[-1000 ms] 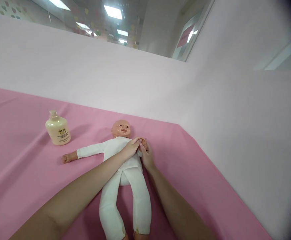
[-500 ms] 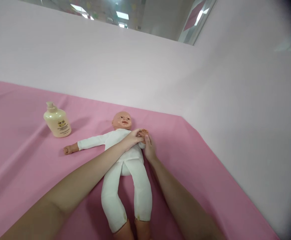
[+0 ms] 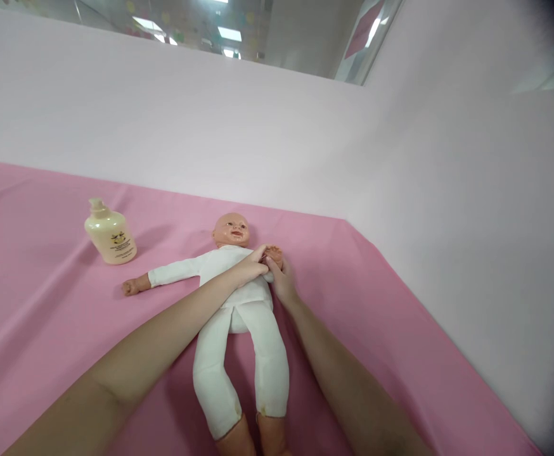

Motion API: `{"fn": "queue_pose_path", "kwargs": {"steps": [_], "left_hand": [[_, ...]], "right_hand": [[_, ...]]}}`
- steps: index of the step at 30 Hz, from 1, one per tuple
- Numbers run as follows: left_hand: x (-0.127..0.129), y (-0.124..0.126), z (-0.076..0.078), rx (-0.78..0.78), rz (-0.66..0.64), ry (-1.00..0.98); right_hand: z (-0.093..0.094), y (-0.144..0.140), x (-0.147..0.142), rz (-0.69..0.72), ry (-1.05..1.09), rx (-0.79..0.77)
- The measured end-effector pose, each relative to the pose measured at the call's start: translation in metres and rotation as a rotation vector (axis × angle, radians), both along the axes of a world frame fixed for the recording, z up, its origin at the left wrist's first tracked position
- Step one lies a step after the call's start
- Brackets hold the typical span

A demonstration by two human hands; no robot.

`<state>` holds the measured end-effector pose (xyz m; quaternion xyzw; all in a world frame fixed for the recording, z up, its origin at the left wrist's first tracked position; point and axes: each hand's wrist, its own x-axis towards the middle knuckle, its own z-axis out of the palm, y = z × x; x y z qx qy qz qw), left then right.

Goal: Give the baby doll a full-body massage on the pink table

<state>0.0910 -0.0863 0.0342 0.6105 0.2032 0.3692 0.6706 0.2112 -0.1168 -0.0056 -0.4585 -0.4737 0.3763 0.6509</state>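
- Both hands meet at the baby doll's small hand, which is folded up beside its chest: the left hand reaches across the torso with its fingers laid flat over the sleeve end, and the right hand comes up from the side with fingers curled against the same spot. Whether either truly grips the little hand, I cannot tell.
- Nearest the camera, the baby doll lies on its back on the pink sheet, white-clad legs pointing toward the person, head away, its other arm stretched out flat.
- Risk, as I judge it: the left forearm crosses the doll's body, so a pull on the held arm could drag or roll the whole light doll across the smooth sheet, or bunch the sleeve.
- Farther off, well apart from the outstretched arm, a cream pump bottle stands upright; its opaque wall hides how much is inside.
- A wide sweep of the left elbow could tip it.
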Motion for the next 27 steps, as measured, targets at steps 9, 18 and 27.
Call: {"fn": "queue_pose_path", "kwargs": {"steps": [9, 18, 27], "left_hand": [[0.006, 0.003, -0.006, -0.066, 0.038, -0.106], [0.006, 0.005, -0.010, -0.041, 0.037, -0.033], [0.008, 0.002, -0.007, -0.028, 0.079, -0.100]], "right_hand": [[-0.010, 0.006, 0.002, 0.028, 0.076, 0.032], [-0.010, 0.007, 0.001, 0.023, 0.155, -0.043], [-0.014, 0.010, 0.004, -0.082, 0.077, -0.037]]}}
